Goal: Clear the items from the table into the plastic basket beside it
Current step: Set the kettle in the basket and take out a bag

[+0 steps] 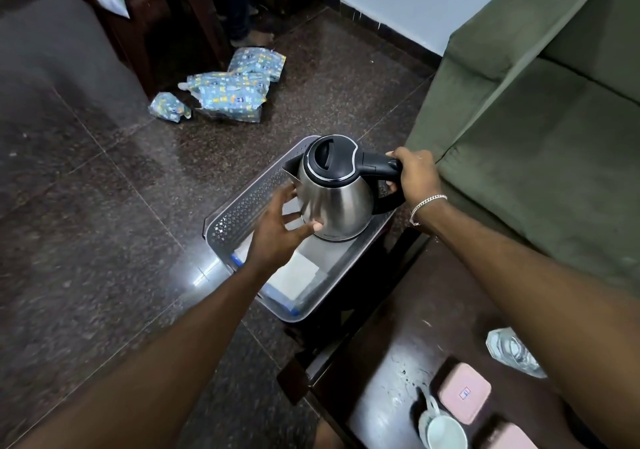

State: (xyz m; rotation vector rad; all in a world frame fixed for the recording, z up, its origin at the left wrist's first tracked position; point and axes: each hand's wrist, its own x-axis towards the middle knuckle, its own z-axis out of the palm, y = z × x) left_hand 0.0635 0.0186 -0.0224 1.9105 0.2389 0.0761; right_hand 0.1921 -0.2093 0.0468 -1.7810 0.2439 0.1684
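Observation:
A steel electric kettle point(337, 203) with a black lid and handle stands upright in the far end of the grey plastic basket point(242, 206) on the floor. My right hand point(414, 175) is closed around the kettle's black handle. My left hand point(280, 230) rests with spread fingers against the kettle's steel side near its base. White flat items point(298, 274) lie in the near end of the basket. On the dark wooden table point(391, 341) at bottom right sit a white cup point(443, 431), two pink square boxes point(464, 391) and a clear glass object point(512, 351).
A green sofa point(540, 130) stands right of the basket, close to its far corner. Blue patterned packets point(228, 88) lie on the dark stone floor beyond. A dark wooden chair point(145, 33) and a person's foot point(252, 36) are at the top.

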